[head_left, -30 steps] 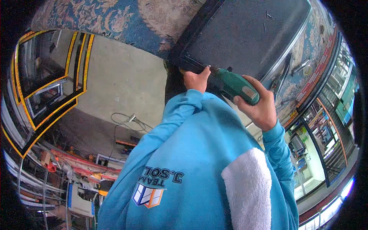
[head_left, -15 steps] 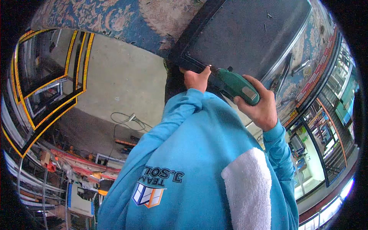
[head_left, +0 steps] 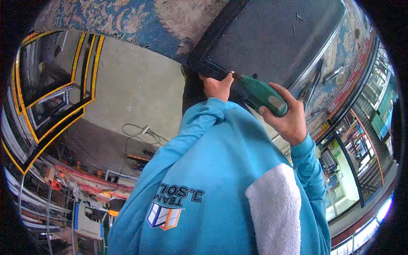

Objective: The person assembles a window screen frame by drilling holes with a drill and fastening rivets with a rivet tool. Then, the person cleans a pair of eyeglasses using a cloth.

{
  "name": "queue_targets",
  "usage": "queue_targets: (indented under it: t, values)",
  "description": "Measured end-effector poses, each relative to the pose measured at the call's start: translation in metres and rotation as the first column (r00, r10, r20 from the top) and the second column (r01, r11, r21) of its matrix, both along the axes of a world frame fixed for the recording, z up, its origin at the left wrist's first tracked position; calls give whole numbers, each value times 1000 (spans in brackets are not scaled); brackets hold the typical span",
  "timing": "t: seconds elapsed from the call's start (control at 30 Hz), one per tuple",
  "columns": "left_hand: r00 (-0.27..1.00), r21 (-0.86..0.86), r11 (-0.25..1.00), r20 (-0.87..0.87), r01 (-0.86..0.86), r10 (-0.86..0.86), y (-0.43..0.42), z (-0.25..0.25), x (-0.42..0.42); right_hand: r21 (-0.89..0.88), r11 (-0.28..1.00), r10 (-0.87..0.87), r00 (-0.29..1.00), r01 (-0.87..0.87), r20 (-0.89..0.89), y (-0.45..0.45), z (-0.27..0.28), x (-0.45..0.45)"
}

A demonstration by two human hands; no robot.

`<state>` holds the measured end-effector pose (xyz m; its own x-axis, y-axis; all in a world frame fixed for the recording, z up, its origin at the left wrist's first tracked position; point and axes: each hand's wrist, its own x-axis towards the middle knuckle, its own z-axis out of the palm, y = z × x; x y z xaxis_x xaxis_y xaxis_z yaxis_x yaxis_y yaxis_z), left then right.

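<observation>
A green power tool (head_left: 261, 93) is in my right hand (head_left: 289, 117), whose fingers wrap round its rear end. The tool's front end points toward the near edge of a black-framed dark mesh panel (head_left: 272, 42). Beside that tip, my left hand (head_left: 217, 88) is closed at the frame's edge near its corner, thumb almost touching the tool's nose. What the left fingers hold, if anything, is hidden. A few thin dark pieces (head_left: 294, 29) lie on the mesh. The panel rests on a blue patterned carpet (head_left: 123, 21).
Yellow-edged black frames (head_left: 63, 127) stand at the left. A looped cable (head_left: 138, 131) lies on the grey floor (head_left: 136, 80). Metal offcuts (head_left: 332, 74) sit on the carpet at the right. A white towel (head_left: 276, 208) hangs over my blue shirt.
</observation>
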<state>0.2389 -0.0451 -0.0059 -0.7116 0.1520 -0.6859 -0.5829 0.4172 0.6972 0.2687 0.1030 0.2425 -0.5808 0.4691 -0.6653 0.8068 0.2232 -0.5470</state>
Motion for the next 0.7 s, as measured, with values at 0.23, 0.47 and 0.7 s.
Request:
queue_targets:
  t: [0.23, 0.47, 0.7]
  values:
    - [982, -133, 989, 184, 71, -46, 0, 8, -5, 2, 1000, -5, 1000, 5, -6, 0, -1, 0]
    - [989, -158, 984, 133, 80, -59, -1, -1, -1, 16, 1000, -11, 1000, 11, -15, 0, -3, 2]
    - [994, -137, 990, 109, 44, -29, 1, 7, -3, 30, 999, 23, 1000, -23, 17, 2, 0, -5]
